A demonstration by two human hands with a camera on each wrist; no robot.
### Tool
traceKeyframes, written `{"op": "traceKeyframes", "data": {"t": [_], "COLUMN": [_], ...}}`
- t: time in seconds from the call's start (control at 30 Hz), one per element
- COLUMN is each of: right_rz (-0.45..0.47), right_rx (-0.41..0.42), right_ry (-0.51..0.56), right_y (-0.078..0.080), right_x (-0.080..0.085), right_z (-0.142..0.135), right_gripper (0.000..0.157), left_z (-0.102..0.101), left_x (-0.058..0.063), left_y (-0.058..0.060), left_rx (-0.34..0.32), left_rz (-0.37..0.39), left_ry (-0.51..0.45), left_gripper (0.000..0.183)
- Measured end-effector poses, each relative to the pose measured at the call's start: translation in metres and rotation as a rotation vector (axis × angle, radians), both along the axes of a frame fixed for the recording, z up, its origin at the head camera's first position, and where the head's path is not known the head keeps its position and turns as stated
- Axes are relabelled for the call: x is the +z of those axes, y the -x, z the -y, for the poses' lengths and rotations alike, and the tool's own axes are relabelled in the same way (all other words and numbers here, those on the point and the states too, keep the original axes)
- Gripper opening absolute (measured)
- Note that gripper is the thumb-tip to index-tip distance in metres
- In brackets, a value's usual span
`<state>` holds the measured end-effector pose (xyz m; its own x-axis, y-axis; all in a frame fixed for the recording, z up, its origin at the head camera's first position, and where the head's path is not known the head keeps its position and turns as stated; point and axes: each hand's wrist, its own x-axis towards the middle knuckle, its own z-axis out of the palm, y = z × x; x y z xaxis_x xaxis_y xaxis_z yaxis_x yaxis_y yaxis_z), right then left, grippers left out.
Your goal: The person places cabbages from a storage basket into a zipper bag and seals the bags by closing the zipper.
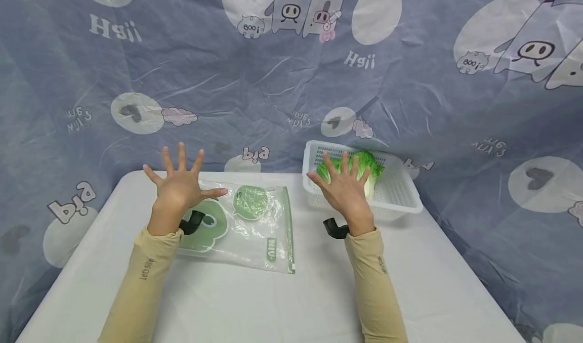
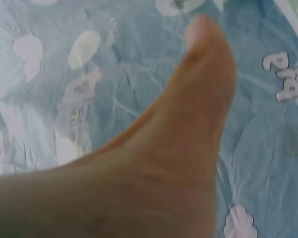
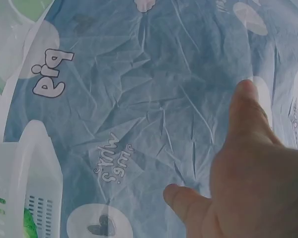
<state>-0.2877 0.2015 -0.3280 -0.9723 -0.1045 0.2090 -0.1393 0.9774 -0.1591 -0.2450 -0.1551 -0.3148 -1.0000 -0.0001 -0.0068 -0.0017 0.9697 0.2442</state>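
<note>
My left hand is raised with its fingers spread wide and holds nothing. Below it lies a clear zip bag with green prints and a green edge, flat on the table. My right hand, also spread and holding nothing, is in front of a white plastic basket. A leafy green cabbage sits in the basket, partly hidden by the right fingers. In the left wrist view the thumb shows against the curtain. The right wrist view has the basket's corner at lower left.
A white-covered table bears the bag and the basket. Behind it and at both sides hangs a blue-grey curtain with cartoon prints. The basket stands at the table's back right, close to the curtain.
</note>
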Motion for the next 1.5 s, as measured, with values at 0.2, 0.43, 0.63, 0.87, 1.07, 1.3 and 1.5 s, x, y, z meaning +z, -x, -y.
{"op": "traceKeyframes", "data": {"t": [0.2, 0.43, 0.63, 0.87, 1.07, 1.3, 1.5], "right_rz": [-0.008, -0.138, -0.242, -0.001, 0.198, 0.282, 0.272], "right_rx": [0.074, 0.257, 0.391, 0.294, 0.187, 0.15, 0.155], "right_ry": [0.002, 0.034, 0.226, 0.597, 0.754, 0.734, 0.704], "right_y": [-0.003, -0.01, -0.011, -0.005, 0.002, -0.001, 0.001], "right_x": [0.001, -0.014, -0.049, -0.102, -0.134, -0.146, -0.15], "right_z": [0.009, 0.012, 0.011, 0.006, 0.003, 0.003, 0.001], "right_gripper": [0.086, 0.077, 0.051, 0.035, 0.032, 0.029, 0.025], "left_z": [-0.035, -0.094, -0.145, -0.183, -0.19, -0.189, -0.187], "left_x": [-0.011, -0.037, -0.074, -0.115, -0.136, -0.142, -0.142], "left_y": [0.007, 0.009, 0.01, 0.02, 0.021, 0.027, 0.028], "left_rx": [-0.024, -0.139, -0.228, -0.231, -0.218, -0.235, -0.257], "left_rz": [-0.109, -0.145, -0.192, -0.161, -0.086, -0.021, -0.024], "left_ry": [0.082, 0.127, 0.159, -0.076, -0.153, -0.217, -0.225], "left_gripper": [0.104, 0.093, 0.072, 0.056, 0.054, 0.053, 0.04]}}
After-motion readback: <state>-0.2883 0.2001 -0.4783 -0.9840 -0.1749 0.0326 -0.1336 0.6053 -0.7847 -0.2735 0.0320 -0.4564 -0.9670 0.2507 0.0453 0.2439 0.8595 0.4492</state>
